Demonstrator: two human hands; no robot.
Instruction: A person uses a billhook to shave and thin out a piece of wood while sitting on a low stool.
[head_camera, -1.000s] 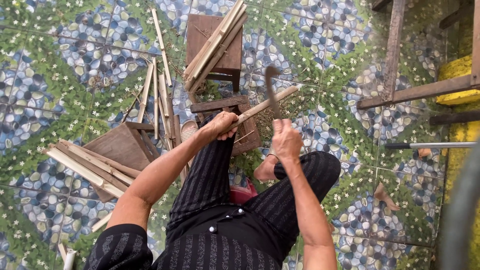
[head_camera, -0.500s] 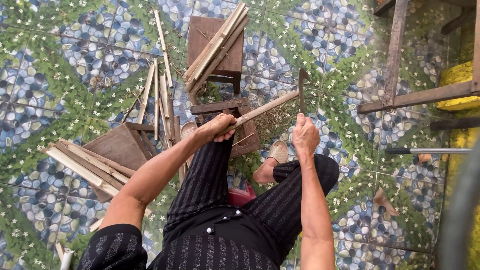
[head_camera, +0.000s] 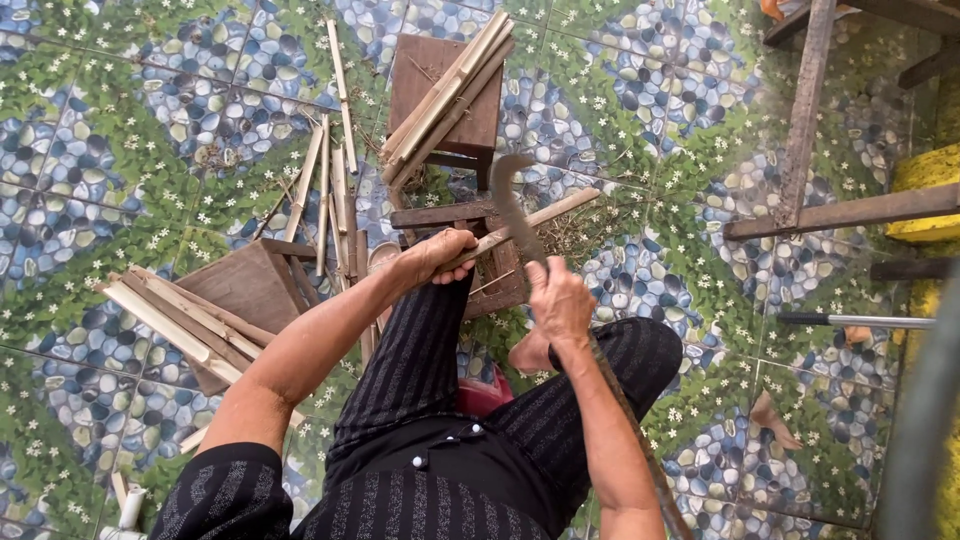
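**Blade on bamboo, seated on tiled floor**

Our left hand (head_camera: 435, 255) is clamped round a pale split bamboo strip (head_camera: 545, 216), which runs from the fist out toward 2 o'clock across a small dark wooden stool (head_camera: 440, 214). Our right hand (head_camera: 560, 300) is closed on the handle of a curved dark metal blade (head_camera: 515, 215); the blade rises toward 12 o'clock and crosses the strip just beside the left fist. The hands sit near each other, not touching. At 12 o'clock, a bundle of pale bamboo slats (head_camera: 445, 95) lies on a second brown stool. At 9 o'clock, more slats (head_camera: 170, 315) rest on a third stool. Loose strips (head_camera: 335, 175) lie on the pebble-patterned tile floor (head_camera: 120, 120).
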